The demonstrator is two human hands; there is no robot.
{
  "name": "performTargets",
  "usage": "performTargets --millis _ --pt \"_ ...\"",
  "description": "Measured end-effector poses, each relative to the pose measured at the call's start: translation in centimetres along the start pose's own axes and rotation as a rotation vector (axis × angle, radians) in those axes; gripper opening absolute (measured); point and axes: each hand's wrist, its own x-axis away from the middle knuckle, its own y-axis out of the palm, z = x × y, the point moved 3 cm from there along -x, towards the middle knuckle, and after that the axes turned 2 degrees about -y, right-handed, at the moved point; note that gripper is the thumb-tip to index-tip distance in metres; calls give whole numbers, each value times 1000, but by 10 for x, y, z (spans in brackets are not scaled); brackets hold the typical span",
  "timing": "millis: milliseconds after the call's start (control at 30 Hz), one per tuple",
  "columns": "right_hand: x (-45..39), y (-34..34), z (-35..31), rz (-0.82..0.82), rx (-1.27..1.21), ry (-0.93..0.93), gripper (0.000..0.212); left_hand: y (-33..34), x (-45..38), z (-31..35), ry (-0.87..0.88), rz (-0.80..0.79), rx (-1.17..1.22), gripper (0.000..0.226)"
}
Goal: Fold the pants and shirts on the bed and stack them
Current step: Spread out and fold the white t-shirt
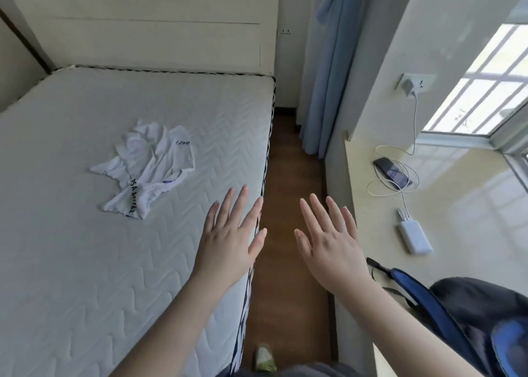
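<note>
- Both hands empty, fingers straight and spread, palms down: left hand (228,242) hovers over the bed's right edge at frame centre, right hand (331,245) over the strip of wooden floor (288,262) between bed and ledge
- Only garment in view: a crumpled white shirt (148,173) with dark lettering, left of centre on the mattress (85,276), bunched and twisted, not folded
- No pants visible in frame; no stack started that I can see
- Shirt sits up and to the left of the left hand, near but not touching; well apart from the right hand, which has to cross the bed edge to get there
- Step in hand, as I read it: reach in and pick up the shirt to start the first fold
- To do it well: take it with both hands at the shoulders or hem, lift and shake out the twist, lay it flat on bare mattress before folding
- Smooth it first; thin fabric will hold creases if folded bunched
- Fold near the bed's right edge, within easy reach, and leave room beside it for the stack
- Off to the right on the ledge (471,205): a phone (391,172) on a white cable, a white power bank (414,236), a dark and blue bag (471,319) at lower right; none of it in the way
</note>
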Motion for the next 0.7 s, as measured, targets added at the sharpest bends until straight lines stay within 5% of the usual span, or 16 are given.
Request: performTargets --millis 300,700 --pt "-132 4 14 10 -25 -128 61 10 -104 -29 -217 -28 33 64" --pt "-326 0 22 -76 -18 -519 62 9 -212 -58 -538 -27 -2 65"
